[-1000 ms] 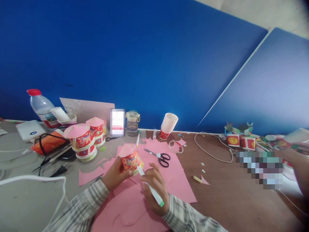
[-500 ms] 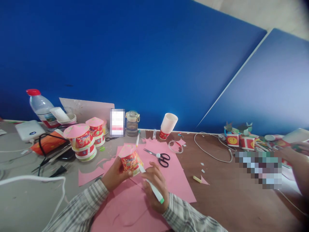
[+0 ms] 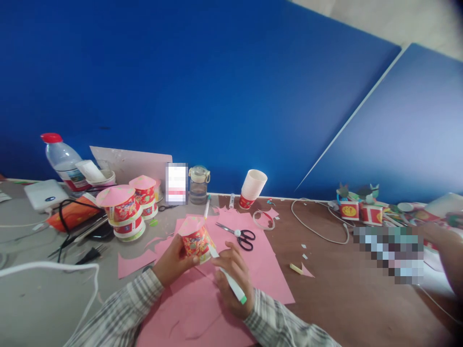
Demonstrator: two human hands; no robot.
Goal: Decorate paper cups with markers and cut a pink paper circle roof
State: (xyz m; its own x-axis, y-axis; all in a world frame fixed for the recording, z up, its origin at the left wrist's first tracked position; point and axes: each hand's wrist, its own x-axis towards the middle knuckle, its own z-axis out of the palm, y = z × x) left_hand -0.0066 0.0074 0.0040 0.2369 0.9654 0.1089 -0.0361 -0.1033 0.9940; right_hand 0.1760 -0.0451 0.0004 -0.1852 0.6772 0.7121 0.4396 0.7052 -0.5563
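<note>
My left hand (image 3: 174, 264) is wrapped round a red patterned paper cup (image 3: 197, 242) that wears a pink paper cone on top. In my right hand (image 3: 233, 279) is a white marker (image 3: 234, 285) with a green end, its other end at the cup's lower right side. Pink paper sheets (image 3: 267, 274) lie under both hands. Black-handled scissors (image 3: 246, 239) rest on the paper just beyond my right hand. Two similar cup stacks with pink cone tops, the nearer one (image 3: 123, 212) and the farther one (image 3: 143, 193), stand to the left.
A stack of paper cups (image 3: 253, 185), a lidded glass jar (image 3: 198, 185) and a bottle (image 3: 65, 161) stand along the blue partition (image 3: 217, 86). Cables, a white power bank (image 3: 46, 194) and a black plug (image 3: 89, 254) lie left. At far right another person's arm (image 3: 444, 255) reaches over craft items.
My hands, the cup and the marker hold almost the same position. The other person's hand at the far right has shifted slightly.
</note>
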